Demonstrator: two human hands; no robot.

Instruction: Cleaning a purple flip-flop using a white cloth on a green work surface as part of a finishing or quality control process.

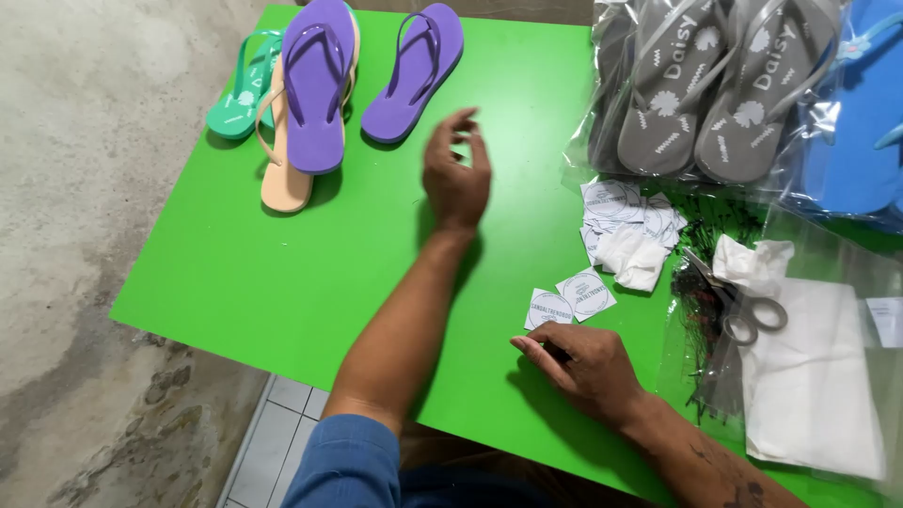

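Note:
My left hand point(456, 174) hovers over the green table point(282, 273), fingers apart and curled, holding nothing; it is just right of and below a purple flip-flop point(415, 71). A second purple flip-flop point(316, 85) lies stacked on a peach one point(282, 188), with a teal flip-flop point(241, 94) beside them. My right hand point(588, 367) rests on the table near the front edge, fingers pressed together at its tip, right below two small white square labels point(569, 301). Whether it pinches anything is hidden.
A heap of white labels and crumpled paper point(628, 230) lies right of centre. Scissors point(743, 301) and dark plastic ties sit on clear bags with white sheets point(809, 376). Bagged grey flip-flops point(715, 85) and blue ones point(861, 122) fill the far right.

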